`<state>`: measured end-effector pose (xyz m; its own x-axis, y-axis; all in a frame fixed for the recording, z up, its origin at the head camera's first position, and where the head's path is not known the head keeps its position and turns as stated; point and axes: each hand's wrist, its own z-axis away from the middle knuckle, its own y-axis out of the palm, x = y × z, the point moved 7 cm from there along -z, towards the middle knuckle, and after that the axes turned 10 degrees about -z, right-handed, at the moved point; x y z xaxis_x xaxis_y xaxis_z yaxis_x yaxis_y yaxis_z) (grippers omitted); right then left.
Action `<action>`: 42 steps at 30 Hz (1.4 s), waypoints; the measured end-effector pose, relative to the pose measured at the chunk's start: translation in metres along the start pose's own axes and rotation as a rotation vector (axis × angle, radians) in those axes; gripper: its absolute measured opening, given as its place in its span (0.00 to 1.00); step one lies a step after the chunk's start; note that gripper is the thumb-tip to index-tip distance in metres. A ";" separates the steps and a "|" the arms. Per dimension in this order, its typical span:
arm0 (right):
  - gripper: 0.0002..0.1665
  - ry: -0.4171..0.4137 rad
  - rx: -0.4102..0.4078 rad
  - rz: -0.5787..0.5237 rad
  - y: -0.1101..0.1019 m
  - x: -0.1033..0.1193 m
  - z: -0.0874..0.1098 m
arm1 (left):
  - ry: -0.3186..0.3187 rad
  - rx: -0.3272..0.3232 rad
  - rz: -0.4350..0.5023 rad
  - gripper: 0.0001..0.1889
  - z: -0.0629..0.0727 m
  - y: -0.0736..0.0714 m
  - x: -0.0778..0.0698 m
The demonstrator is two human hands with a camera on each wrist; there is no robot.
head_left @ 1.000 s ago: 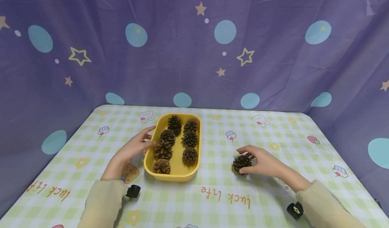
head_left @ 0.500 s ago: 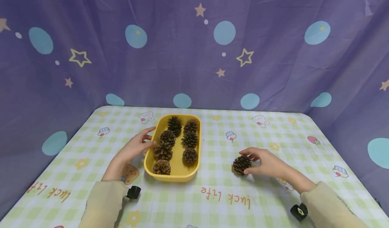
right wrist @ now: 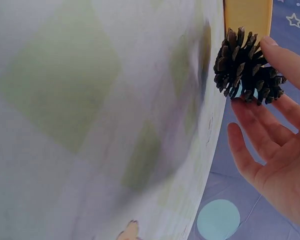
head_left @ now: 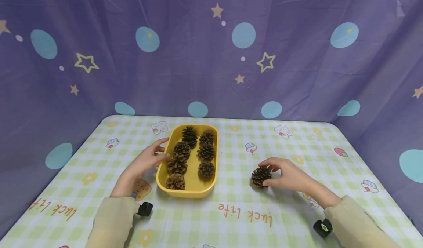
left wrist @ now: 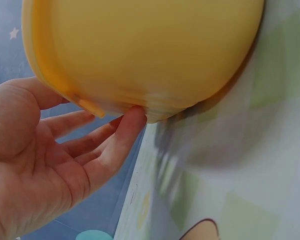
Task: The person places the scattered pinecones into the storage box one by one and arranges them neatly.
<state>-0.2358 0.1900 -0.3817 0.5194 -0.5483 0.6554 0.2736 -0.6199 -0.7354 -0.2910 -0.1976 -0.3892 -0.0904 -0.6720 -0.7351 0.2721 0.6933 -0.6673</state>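
Observation:
In the head view a yellow plastic tray (head_left: 193, 193) with rounded corners stands left of centre. Two rows of pinecones (head_left: 206, 151) lie inside it. My left hand (head_left: 145, 160) holds the tray's left side, its thumb at the rim. The left wrist view shows fingertips of this left hand (left wrist: 55, 155) against the tray's outer wall (left wrist: 150, 55). To the right, my right hand (head_left: 287, 174) pinches a single brown pinecone (head_left: 260, 177) between thumb and fingers. The same pinecone (right wrist: 245, 67) is seen close up in the right wrist view. Whether it touches the table I cannot tell.
A green and white checked tablecloth (head_left: 238, 189) with printed cartoons and lettering covers the table. Behind it hangs a purple curtain (head_left: 198, 75) with stars and blue spots. Black bands (head_left: 145, 208) sit at both wrists.
My right hand eased back slightly from the pinecone, then came forward again. Now the pinecone has shifted a little left and away from me. The left hand and tray stay in place.

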 end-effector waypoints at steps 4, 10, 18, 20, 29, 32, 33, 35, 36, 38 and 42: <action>0.31 -0.017 -0.015 0.006 -0.002 0.006 -0.005 | 0.010 -0.003 0.000 0.34 0.000 -0.001 -0.001; 0.29 -0.052 -0.035 0.008 -0.004 0.016 -0.013 | 0.011 -0.001 0.001 0.34 -0.001 0.000 0.000; 0.30 -0.079 -0.006 0.015 -0.003 0.035 -0.027 | 0.013 0.001 0.000 0.34 -0.001 0.001 0.000; 0.30 -0.085 0.002 0.019 -0.003 0.040 -0.031 | 0.011 0.001 -0.002 0.34 -0.001 0.001 0.000; 0.28 -0.134 0.029 0.003 0.006 0.066 -0.052 | 0.007 -0.003 -0.002 0.34 0.000 0.001 0.000; 0.28 -0.144 0.037 0.012 0.011 0.074 -0.059 | 0.008 -0.004 -0.002 0.34 0.000 0.001 0.001; 0.28 -0.142 0.039 0.014 0.012 0.076 -0.060 | 0.010 -0.003 -0.001 0.34 0.000 0.001 0.001; 0.28 -0.142 0.042 0.016 0.014 0.081 -0.064 | 0.011 -0.003 0.000 0.34 0.000 0.001 0.000; 0.28 -0.143 0.045 0.014 0.015 0.083 -0.066 | 0.011 -0.004 0.001 0.34 0.000 0.001 0.000; 0.29 -0.150 0.049 0.005 0.017 0.087 -0.070 | 0.009 -0.001 0.006 0.34 -0.001 0.001 0.000; 0.28 -0.181 0.054 -0.030 0.023 0.096 -0.076 | 0.003 -0.005 0.007 0.34 0.000 0.001 0.000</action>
<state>-0.2413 0.0802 -0.3225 0.6461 -0.4167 0.6395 0.3322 -0.6008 -0.7271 -0.2910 -0.1969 -0.3901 -0.0914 -0.6663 -0.7401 0.2680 0.6993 -0.6626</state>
